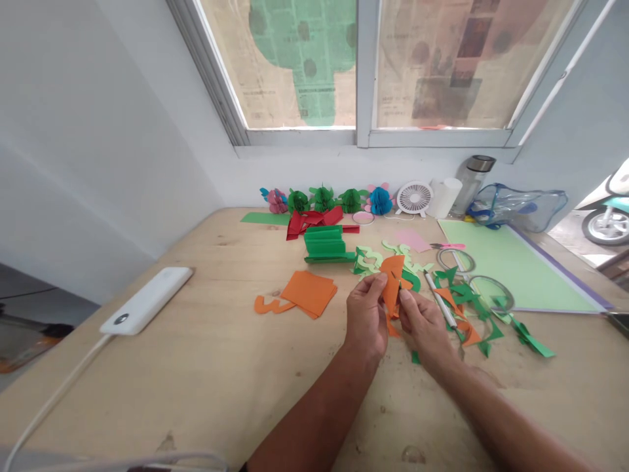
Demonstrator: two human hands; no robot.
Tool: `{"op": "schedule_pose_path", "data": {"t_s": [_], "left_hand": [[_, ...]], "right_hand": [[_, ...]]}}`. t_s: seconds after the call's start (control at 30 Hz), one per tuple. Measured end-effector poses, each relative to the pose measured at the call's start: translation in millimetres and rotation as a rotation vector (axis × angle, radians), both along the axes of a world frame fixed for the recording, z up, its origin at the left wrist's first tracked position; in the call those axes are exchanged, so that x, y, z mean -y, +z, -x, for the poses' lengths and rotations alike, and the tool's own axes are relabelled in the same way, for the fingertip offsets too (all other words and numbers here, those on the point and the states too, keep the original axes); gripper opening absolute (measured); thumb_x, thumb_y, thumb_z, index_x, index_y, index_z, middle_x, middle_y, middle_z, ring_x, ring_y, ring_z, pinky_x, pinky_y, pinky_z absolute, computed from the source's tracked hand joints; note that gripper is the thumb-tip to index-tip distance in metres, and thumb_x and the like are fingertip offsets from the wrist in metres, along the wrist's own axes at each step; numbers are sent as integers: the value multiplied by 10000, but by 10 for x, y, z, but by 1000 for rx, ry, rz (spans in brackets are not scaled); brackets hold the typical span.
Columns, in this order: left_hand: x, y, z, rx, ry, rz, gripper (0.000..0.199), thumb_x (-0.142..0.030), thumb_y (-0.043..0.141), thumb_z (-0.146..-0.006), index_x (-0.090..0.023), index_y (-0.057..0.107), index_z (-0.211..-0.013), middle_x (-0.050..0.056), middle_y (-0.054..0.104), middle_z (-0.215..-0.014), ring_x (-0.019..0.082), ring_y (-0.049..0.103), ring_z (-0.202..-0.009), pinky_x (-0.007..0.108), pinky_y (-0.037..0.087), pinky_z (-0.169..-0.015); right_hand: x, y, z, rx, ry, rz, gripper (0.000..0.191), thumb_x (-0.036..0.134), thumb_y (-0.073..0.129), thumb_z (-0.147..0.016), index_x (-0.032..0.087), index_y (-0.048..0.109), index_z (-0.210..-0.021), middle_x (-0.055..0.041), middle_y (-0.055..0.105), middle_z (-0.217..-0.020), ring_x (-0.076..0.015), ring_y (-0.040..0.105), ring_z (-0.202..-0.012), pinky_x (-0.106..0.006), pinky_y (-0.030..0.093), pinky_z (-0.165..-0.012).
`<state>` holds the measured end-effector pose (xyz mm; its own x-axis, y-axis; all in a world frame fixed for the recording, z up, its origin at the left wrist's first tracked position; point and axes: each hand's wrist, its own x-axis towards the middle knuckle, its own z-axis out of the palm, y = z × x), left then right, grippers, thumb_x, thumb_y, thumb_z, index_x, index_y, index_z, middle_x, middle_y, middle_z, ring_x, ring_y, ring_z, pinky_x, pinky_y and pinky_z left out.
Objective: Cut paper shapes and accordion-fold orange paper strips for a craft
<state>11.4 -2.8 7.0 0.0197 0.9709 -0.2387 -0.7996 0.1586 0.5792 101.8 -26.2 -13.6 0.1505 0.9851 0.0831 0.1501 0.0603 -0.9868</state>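
Note:
My left hand [367, 313] pinches a folded piece of orange paper [393, 267] between thumb and fingers, held up above the table. My right hand [426, 322] closes on the lower right side of the same paper. At the right thumb's tip shows a thin dark sliver; whether it is a blade or a gap in the paper I cannot tell. Left of my hands lie a stack of orange paper squares [310, 293] and a wavy orange cutout [271, 305]. Behind them are light green cutouts [369, 260] and folded green paper [325, 244].
Green and orange scraps [469, 298], a white pen [440, 300] and tape rings [491, 292] lie to the right, near a light green sheet [535, 275]. Paper pompoms [323, 198], a fan [414, 198] and a bottle [472, 183] line the wall. A white power bank [147, 300] sits left.

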Motion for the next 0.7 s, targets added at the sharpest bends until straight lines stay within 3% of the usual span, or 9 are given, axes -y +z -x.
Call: {"op": "schedule_pose_path", "data": {"t_s": [0.43, 0.7], "left_hand": [[36, -38, -28, 112, -44, 27, 267, -255, 838, -588, -166, 611, -697, -27, 585, -687, 86, 548, -660, 219, 444, -678], [31, -42, -27, 112, -42, 22, 276, -256, 841, -573, -167, 612, -698, -20, 593, -707, 92, 561, -676, 226, 450, -691]], "right_hand": [[-2, -60, 30, -10, -31, -48, 498, 617, 462, -851, 212, 394, -570, 55, 309, -520, -90, 253, -484, -231, 212, -424], [-4, 2, 39, 23, -35, -69, 496, 596, 457, -854, 212, 389, -547, 49, 327, -508, -92, 276, -475, -239, 225, -425]]}}
